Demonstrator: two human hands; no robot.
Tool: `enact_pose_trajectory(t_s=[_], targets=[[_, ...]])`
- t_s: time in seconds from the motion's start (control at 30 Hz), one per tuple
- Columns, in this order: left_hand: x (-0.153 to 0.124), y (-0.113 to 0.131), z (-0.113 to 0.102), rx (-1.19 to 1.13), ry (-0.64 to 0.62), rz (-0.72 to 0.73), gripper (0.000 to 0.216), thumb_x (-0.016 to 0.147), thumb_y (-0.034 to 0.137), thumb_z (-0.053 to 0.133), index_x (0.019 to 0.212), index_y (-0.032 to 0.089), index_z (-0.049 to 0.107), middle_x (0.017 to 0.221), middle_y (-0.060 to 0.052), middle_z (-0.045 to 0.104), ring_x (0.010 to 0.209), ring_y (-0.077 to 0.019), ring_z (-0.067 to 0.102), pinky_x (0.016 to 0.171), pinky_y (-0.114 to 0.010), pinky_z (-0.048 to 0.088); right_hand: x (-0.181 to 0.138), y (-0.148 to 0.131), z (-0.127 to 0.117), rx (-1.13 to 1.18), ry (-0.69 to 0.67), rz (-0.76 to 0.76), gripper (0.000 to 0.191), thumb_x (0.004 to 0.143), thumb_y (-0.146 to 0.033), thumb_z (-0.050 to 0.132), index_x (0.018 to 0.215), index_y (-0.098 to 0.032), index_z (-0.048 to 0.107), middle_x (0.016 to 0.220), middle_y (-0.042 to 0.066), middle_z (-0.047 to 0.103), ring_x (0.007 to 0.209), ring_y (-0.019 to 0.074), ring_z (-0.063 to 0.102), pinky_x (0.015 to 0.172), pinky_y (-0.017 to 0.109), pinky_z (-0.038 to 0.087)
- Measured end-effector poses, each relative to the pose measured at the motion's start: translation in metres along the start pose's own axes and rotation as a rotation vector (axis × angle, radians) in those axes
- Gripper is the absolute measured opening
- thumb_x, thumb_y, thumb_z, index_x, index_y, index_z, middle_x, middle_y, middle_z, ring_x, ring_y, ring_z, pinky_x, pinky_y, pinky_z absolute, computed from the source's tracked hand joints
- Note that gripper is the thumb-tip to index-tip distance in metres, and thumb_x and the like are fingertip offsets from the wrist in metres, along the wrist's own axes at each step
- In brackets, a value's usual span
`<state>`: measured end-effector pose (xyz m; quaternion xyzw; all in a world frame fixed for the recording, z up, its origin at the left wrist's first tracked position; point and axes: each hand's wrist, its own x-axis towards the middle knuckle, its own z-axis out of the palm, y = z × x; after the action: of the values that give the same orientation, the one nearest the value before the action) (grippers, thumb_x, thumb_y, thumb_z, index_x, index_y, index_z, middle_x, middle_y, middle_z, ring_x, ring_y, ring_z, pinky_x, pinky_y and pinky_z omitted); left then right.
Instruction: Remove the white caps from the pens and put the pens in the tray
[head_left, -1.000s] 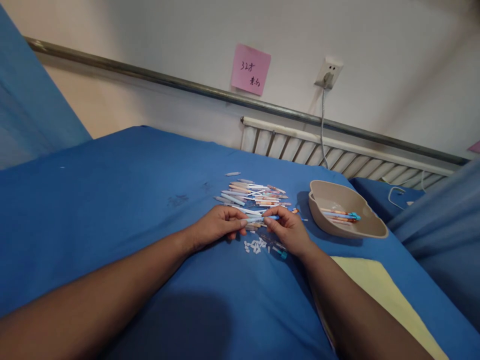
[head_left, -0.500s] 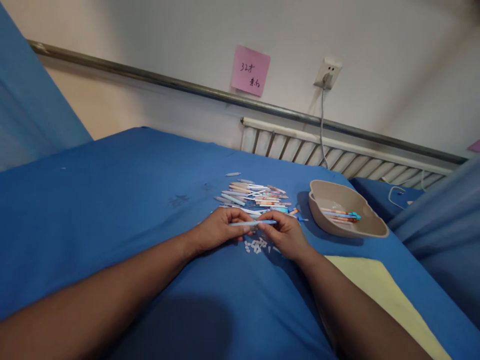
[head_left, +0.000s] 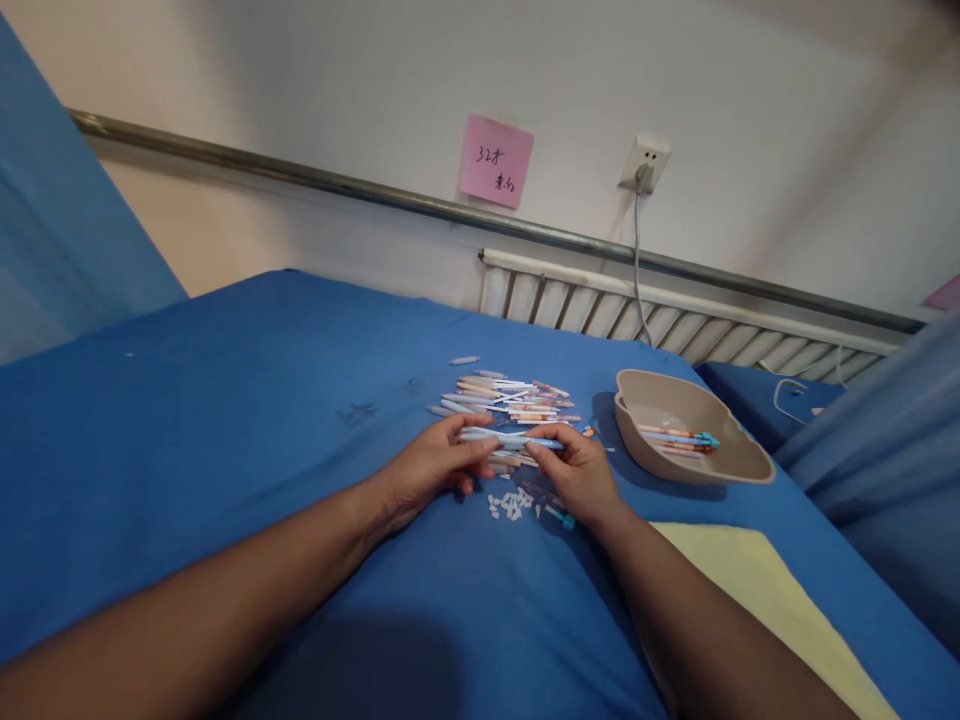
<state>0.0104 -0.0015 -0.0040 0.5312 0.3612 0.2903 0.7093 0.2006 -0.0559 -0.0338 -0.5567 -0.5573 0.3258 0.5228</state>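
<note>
We hold a light-blue pen [head_left: 511,441] out to the left of the tan basin [head_left: 684,396], lying roughly level between our two hands. Our left hand [head_left: 429,468] pinches its end farther from the basin between thumb and fingers; our right hand [head_left: 579,472] grips the end nearer the basin, its fingers closed narrowly. We cannot tell whether this is one whole pen or two parts meeting.

The step in hand looks like fitting or adjusting the pen's parts. The next move seems to call for keeping both ends in line, with a steady left grip and a small push or twist from the right.

Left of the basin, just beyond our hands, lies a loose pile of pens and white sticks [head_left: 517,393]. Small white pieces [head_left: 512,504] lie on the near side of our hands, left of the basin. Inside the basin rest several finished-looking pens [head_left: 675,438].
</note>
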Motion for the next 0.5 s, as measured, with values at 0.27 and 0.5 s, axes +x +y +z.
enact_pose_trajectory(t_s=[0.27, 0.5], targets=[[0.0012, -0.0002, -0.0023, 0.049, 0.031, 0.044, 0.036, 0.062, 0.029, 0.078, 0.09, 0.015, 0.061, 0.064, 0.002, 0.06, 0.049, -0.0064, 0.052, 0.045, -0.017, 0.04, 0.0004, 0.0046, -0.001, -0.079, 0.029, -0.065, 0.022, 0.078, -0.036, 0.061, 0.088, -0.018, 0.066, 0.069, 0.0, 0.061, 0.055, 0.0113, 0.049, 0.052, 0.022, 0.04], [0.0017, -0.0006, 0.0, 0.031, 0.019, -0.075, 0.038, 0.076, 0.051, 0.062, 0.076, 0.013, 0.057, 0.063, -0.001, 0.061, 0.047, -0.008, 0.051, 0.044, -0.019, 0.038, -0.0013, 0.0021, -0.0009, -0.136, 0.035, -0.163, 0.019, 0.079, -0.034, 0.06, 0.088, -0.018, 0.067, 0.082, 0.003, 0.066, 0.069, 0.0143, 0.058, 0.063, 0.024, 0.045]])
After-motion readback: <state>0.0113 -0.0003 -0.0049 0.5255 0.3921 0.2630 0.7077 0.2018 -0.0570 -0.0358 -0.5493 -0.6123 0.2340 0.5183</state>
